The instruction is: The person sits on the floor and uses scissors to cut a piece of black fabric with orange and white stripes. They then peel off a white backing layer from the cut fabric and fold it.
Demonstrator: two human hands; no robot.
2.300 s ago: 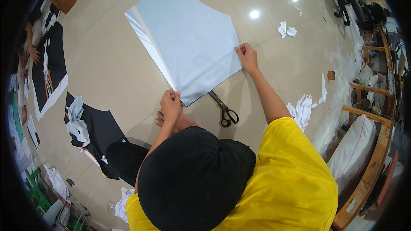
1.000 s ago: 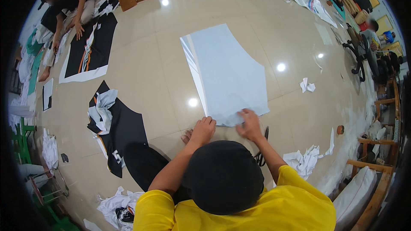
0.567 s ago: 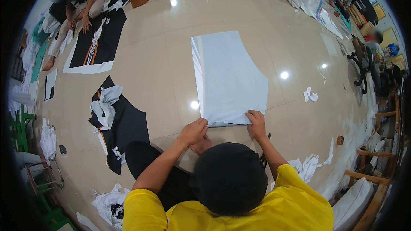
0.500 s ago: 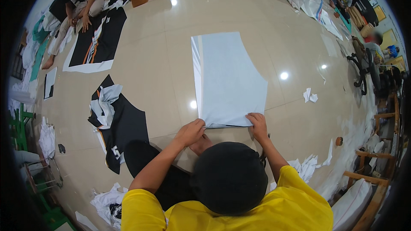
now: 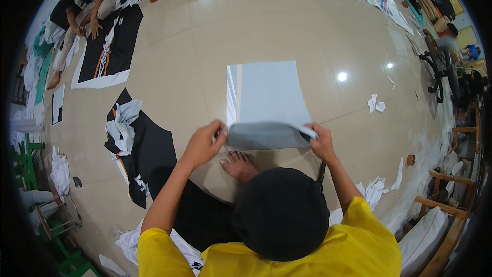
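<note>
A light grey fabric panel (image 5: 271, 92) lies on the tiled floor in front of me, with a white strip along its left side. Its near part is raised and curled over, and a darker grey fold (image 5: 269, 137) faces me. At the left end of that fold, my left hand (image 5: 205, 143) is closed in a pinch on the edge. The opposite end is gripped between the thumb and fingers of my right hand (image 5: 322, 142), where a dark opening shows between the layers. My bare foot (image 5: 239, 166) rests on the floor just below the fold.
Left of me lies a black garment piece (image 5: 148, 146) with a crumpled grey cloth (image 5: 123, 123) on it. Farther left, another person sits by a black printed panel (image 5: 115, 46). White scraps (image 5: 375, 103) and a wheeled chair (image 5: 435, 69) are at the right.
The near edge of the panel has been lifted and rolled away from me. My hands have moved slightly apart, and the panel's far edge sits nearer to me.
</note>
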